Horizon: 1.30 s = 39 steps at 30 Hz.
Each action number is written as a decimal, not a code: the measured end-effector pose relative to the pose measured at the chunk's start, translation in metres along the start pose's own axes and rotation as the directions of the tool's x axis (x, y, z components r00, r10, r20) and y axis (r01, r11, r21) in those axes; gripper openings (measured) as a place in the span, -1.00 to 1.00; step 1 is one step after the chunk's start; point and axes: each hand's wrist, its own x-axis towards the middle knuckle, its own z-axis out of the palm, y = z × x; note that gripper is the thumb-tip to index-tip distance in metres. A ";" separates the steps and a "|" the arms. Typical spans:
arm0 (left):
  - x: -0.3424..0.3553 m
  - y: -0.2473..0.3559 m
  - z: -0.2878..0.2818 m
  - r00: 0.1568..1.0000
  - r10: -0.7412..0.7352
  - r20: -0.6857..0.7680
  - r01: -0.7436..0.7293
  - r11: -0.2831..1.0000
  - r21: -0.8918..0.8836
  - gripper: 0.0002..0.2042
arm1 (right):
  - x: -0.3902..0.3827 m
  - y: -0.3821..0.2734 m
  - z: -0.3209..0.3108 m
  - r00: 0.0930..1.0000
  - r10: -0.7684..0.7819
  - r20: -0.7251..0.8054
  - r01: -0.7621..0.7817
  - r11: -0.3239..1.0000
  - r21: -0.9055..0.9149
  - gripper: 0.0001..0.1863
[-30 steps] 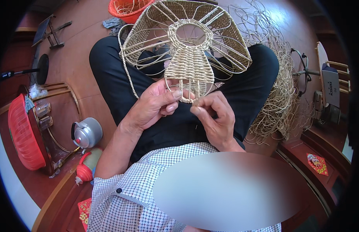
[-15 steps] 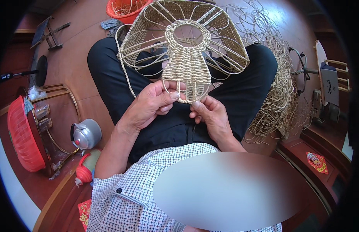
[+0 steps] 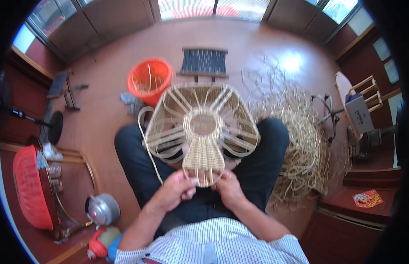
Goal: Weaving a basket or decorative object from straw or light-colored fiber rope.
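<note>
A half-woven basket of straw-coloured cord (image 3: 205,152) rests across my lap, its wide bowl away from me. Spoke-like cords run from the bowl to a braided ring, and a tightly woven neck flares from that ring toward me. My left hand (image 3: 174,192) pinches the left side of the cord loop at the neck's near end. On the loop's right side, my right hand (image 3: 230,190) closes its fingers round the edge. A loose twisted cord (image 3: 152,159) hangs down the basket's left side toward my left hand.
A big heap of loose cord (image 3: 297,145) lies to the right. Ahead stand an orange bucket (image 3: 150,94) with cord in it and a low dark-topped stool (image 3: 204,61). At left are a metal kettle (image 3: 104,209) and a red plastic basket (image 3: 33,187).
The view has tipped upward, showing more floor and the doorway; the basket and hands sit lower in it. My right hand has shifted from the loop's bottom to its right side.
</note>
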 end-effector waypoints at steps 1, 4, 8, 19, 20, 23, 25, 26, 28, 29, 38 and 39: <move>-0.002 0.000 0.001 1.000 -0.002 0.007 0.003 0.999 -0.051 -0.71 | -0.001 -0.001 0.001 1.000 0.019 -0.006 -0.019 1.000 0.021 -0.84; -0.005 -0.008 -0.002 0.999 0.034 0.043 -0.030 0.995 -0.090 -0.69 | -0.008 -0.004 0.005 0.998 0.059 0.000 -0.059 0.990 0.125 -0.81; -0.007 -0.010 0.000 0.992 0.110 0.057 -0.101 0.986 -0.135 -0.63 | -0.020 -0.015 0.006 0.998 0.062 0.018 -0.065 0.967 0.246 -0.80; -0.005 -0.006 0.005 0.985 0.127 0.114 -0.105 0.978 -0.182 -0.56 | -0.045 -0.045 0.002 0.861 -0.498 -0.104 0.434 0.825 -0.362 -0.89; -0.003 -0.001 0.006 0.983 0.142 0.120 -0.120 0.978 -0.172 -0.53 | -0.039 -0.046 0.003 0.812 -0.583 -0.038 0.508 0.736 -0.447 -0.87; -0.001 -0.006 -0.001 0.974 0.150 0.166 -0.117 0.973 -0.198 -0.53 | -0.047 -0.055 0.015 0.757 -0.645 0.107 0.551 0.542 -0.635 -0.83; -0.001 -0.008 -0.002 0.973 0.156 0.171 -0.120 0.971 -0.206 -0.53 | -0.051 -0.060 0.023 0.743 -0.636 0.211 0.518 0.345 -0.783 -0.77; -0.001 -0.007 -0.002 0.973 0.156 0.170 -0.119 0.971 -0.208 -0.53 | -0.050 -0.058 0.026 0.744 -0.634 0.211 0.517 0.346 -0.783 -0.77; -0.003 -0.007 -0.001 0.978 0.146 0.152 -0.118 0.977 -0.175 -0.54 | -0.047 -0.054 0.032 0.682 -0.695 0.228 0.528 0.252 -0.811 -0.74; -0.004 -0.007 0.000 0.978 0.144 0.150 -0.117 0.977 -0.177 -0.54 | -0.046 -0.054 0.034 0.682 -0.694 0.231 0.537 0.260 -0.803 -0.77; -0.007 0.000 0.005 0.987 0.126 0.102 -0.117 0.989 -0.088 -0.56 | -0.052 -0.035 0.012 0.747 -0.660 0.081 0.576 0.581 -0.575 -0.91; -0.008 0.002 0.005 0.991 0.114 0.071 -0.112 0.993 -0.043 -0.58 | -0.054 -0.027 0.007 0.799 -0.601 0.037 0.535 0.681 -0.500 -0.92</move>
